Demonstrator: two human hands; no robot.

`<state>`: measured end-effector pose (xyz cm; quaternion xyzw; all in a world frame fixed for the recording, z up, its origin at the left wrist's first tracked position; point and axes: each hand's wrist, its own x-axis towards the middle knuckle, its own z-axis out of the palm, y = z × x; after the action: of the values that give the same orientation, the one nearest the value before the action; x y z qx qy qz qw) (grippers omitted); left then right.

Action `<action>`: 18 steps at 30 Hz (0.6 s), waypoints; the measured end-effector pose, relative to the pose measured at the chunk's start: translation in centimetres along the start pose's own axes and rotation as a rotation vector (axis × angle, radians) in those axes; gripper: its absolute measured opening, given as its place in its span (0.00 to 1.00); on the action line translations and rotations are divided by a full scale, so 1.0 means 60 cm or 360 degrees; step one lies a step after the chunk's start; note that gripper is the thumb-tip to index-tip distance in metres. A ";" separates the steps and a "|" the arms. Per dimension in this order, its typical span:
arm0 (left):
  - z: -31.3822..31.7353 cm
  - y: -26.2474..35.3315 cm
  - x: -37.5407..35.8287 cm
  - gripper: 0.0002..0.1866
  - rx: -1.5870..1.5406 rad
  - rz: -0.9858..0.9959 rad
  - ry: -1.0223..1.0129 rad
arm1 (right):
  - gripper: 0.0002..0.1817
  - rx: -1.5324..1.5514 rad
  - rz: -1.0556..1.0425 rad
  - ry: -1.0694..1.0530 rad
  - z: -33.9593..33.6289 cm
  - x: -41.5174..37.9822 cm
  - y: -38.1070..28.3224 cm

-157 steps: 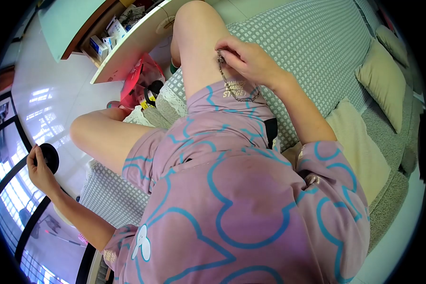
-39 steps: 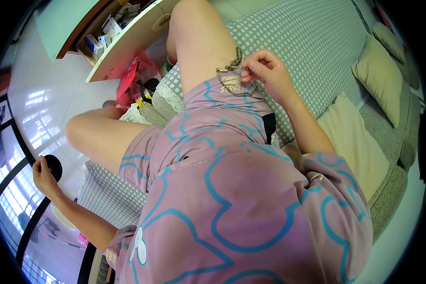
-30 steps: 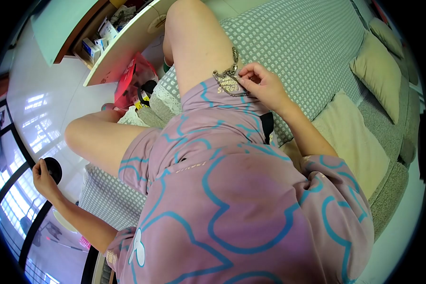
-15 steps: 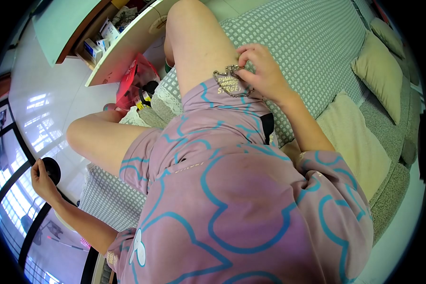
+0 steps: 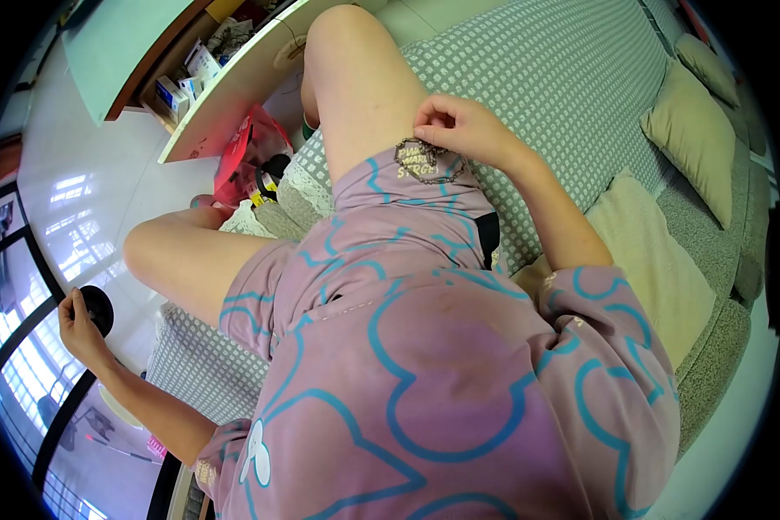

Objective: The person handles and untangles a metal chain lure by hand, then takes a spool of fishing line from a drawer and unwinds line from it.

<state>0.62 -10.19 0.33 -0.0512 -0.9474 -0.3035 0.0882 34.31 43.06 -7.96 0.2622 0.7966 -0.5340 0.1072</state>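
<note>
A dark metal chain lies in a loose loop over the printed lettering on the leg of the pink shorts, with part of it bunched up. My right hand is closed at the chain's upper edge, thumb and forefinger pinched together where the links meet the fingertips. Out to the left, my left hand is raised with its fingers curled to the thumb; what they hold, if anything, cannot be made out. A black round disc shows right behind those fingers.
I sit on a sofa with a grey-green dotted cover. Beige cushions lie to the right. Ahead is a table with an open drawer of small boxes, beside a red bag. A black-framed glass panel stands left.
My right hand has come slightly lower and its fingers have closed more tightly. The chain's upper part has dropped and bunched on the shorts. My left hand has hardly moved.
</note>
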 end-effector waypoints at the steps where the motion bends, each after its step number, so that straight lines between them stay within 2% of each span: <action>1: -0.001 0.004 -0.001 0.12 -0.0001 0.0000 0.0001 | 0.08 -0.0067 -0.0062 0.0006 0.002 0.002 0.003; 2: -0.002 0.008 -0.003 0.12 -0.0009 -0.0013 0.0006 | 0.08 -0.0069 -0.0063 0.0007 0.005 0.001 0.004; 4: -0.003 0.009 -0.004 0.12 -0.0019 -0.0030 0.0012 | 0.08 -0.0209 -0.0462 0.0292 0.011 -0.003 0.004; 7: -0.007 0.005 -0.005 0.12 -0.0040 0.0039 0.0030 | 0.09 -0.0313 -0.0643 0.0231 0.017 -0.007 -0.009; 8: -0.006 0.006 -0.005 0.12 -0.0048 0.0007 0.0020 | 0.09 -0.0501 -0.0779 0.0308 0.024 -0.007 -0.011; 9: -0.008 0.007 -0.004 0.12 -0.0057 -0.0026 0.0020 | 0.09 -0.0502 -0.0819 0.0319 0.025 -0.007 -0.018; 12: -0.012 0.023 -0.010 0.11 -0.0035 -0.0031 0.0019 | 0.07 -0.0999 -0.0884 0.0288 0.031 -0.015 -0.038; 16: -0.012 0.023 -0.009 0.11 -0.0075 -0.0058 0.0069 | 0.05 -0.1098 -0.0936 0.0309 0.030 -0.011 -0.046; 18: -0.016 0.013 -0.007 0.11 -0.0077 -0.0083 0.0030 | 0.05 0.0355 0.0012 0.0467 0.036 0.003 -0.029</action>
<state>1.29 -10.15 1.46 -0.0256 -0.9399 -0.3289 0.0880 33.01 40.65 -7.53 0.3505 0.7385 -0.5748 -0.0380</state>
